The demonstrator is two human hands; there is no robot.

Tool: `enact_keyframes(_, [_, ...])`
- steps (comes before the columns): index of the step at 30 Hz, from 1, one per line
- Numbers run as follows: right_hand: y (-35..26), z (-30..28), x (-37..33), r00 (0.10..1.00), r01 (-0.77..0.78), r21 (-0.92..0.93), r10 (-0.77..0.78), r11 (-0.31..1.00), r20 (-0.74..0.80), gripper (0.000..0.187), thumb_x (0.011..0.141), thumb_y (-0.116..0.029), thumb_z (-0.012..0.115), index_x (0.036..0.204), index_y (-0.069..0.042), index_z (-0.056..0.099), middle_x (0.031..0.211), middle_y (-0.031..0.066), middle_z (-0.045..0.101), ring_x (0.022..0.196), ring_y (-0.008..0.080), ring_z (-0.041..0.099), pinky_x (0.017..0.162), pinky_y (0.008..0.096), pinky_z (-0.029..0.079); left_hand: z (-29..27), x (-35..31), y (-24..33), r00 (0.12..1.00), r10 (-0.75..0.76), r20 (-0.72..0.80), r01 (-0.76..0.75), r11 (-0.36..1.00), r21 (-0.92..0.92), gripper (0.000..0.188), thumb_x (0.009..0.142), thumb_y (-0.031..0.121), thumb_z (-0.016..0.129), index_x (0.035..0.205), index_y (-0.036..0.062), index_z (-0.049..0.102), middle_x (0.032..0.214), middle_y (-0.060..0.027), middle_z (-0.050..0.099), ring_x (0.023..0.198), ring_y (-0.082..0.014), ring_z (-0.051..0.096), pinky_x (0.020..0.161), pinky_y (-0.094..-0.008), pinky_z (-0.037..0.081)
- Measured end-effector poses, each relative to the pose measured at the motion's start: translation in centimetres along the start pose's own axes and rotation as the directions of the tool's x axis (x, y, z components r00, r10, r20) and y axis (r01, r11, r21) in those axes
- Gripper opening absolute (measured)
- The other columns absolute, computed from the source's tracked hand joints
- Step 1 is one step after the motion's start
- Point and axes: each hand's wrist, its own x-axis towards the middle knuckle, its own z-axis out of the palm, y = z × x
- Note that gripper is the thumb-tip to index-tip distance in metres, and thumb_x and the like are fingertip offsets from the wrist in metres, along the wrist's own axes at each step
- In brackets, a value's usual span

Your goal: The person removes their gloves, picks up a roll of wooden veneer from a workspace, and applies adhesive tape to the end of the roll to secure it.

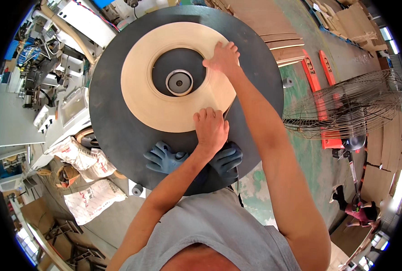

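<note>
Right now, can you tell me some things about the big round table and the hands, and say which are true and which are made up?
1. Both hands rest on the pale coiled roll. True: left hand, right hand.
2. The roll lies on a dark round disc. True.
3. The person wears the blue gloves. False: both hands are bare; the gloves lie on the disc.
4. The metal hub is red. False: it is grey.
5. A wire fan stands on the right. True.

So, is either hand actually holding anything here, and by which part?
Both hands rest on the pale coiled band roll on the dark round disc: left hand at its near outer edge, right hand at the inner rim. A closed grip cannot be told.
</note>
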Motion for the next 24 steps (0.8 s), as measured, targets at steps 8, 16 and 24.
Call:
enact_keyframes(8, [-1.4,-0.1,2.9,0.989,0.129,-0.043,-0.126,0.991,0.079,0.1,0.066,-0.048,0.08,0.143,0.005,0.045,0.138,0.0356,0.041,0.125,0.0481,0.044,0.1,0.0552,0.042,1.8,1.7,2.5,0.996,-0.074,0.054,0.079,0.991,-0.107,0.018,0.084,0.019,0.068,0.097,0.0066,0.067,0.063,-0.0132,0.063,0.059,-0.0346,0.065,0.051,-0.0474,0.048])
enact_keyframes(16, [-1.8,-0.8,3.5,0.971,0.21,-0.102,-0.194,0.972,0.143,0.097,0.073,-0.047,0.075,0.148,0.002,0.039,0.139,0.0344,0.04,0.126,0.0484,0.044,0.101,0.055,0.043,5.9,2.8,5.3,0.992,0.003,0.122,0.05,0.904,-0.426,0.016,0.087,0.016,0.059,0.092,0.0084,0.072,0.071,-0.0167,0.068,0.068,-0.0396,0.067,0.061,-0.0474,0.054])
enact_keyframes(24, [-1.9,0.1,4.2,0.965,0.244,-0.079,-0.234,0.967,0.116,0.101,0.068,-0.051,0.078,0.143,0.006,0.044,0.135,0.0363,0.043,0.123,0.0493,0.046,0.097,0.0586,0.044,5.6,4.8,8.3,0.978,0.18,0.104,-0.076,0.775,-0.627,0.021,0.086,0.024,0.063,0.089,0.0036,0.067,0.076,-0.0167,0.068,0.068,-0.0342,0.066,0.062,-0.0415,0.052])
